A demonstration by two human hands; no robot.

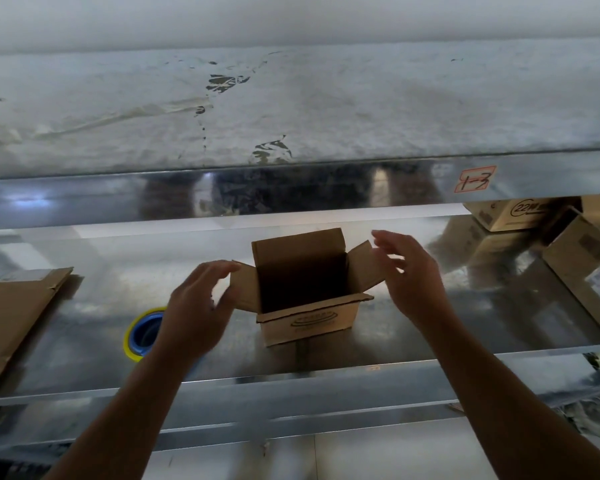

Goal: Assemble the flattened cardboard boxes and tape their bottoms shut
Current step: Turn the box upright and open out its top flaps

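Shelving first: metal shelf [430,323] runs under both hands, upper shelf edge [291,188] above and beyond them. Flattened cardboard [11,317] lies flat well out to the left of the left hand. Cartons [513,213] sit beyond and to the right of the right hand. Small cardboard box [309,317] stands upright on the shelf between the two hands, top flaps up, inside dark.

Left hand [194,310] is just beside the box's left flap, fingers loosely curled, gripping nothing. Right hand [413,275] is beside the right flap, fingers spread and relaxed, gripping nothing. Contact with either flap can't be told; blur.

Tape roll [141,332], yellow with blue core, sits just left of the left wrist, partly hidden by it. Red label [474,179] is on the upper shelf edge, above the right hand.
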